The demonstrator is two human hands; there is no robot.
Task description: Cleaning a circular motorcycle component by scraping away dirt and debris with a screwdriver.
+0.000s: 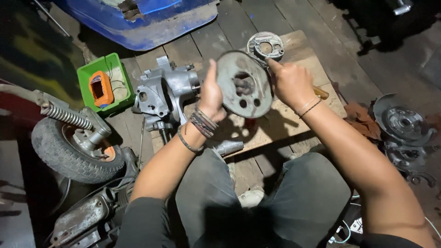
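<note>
Wooden board (pixel 294 124) beneath held disc (pixel 243 85)

Pretty cramped spot tbh. The wooden board (pixel 294 121) is the only open patch, mostly its near right part and far right corner. On its left edge sits the grey engine casing (pixel 163 94), which blocks that side, with the green box (pixel 98 73) just beyond it. A small round plate (pixel 265 45) takes the far edge. The tyre with its spring (pixel 69 147) fills the left floor, and brake parts (pixel 404 124) crowd the right. The blue tub (pixel 151 20) closes off the top, and both knees box in the near side.
</note>
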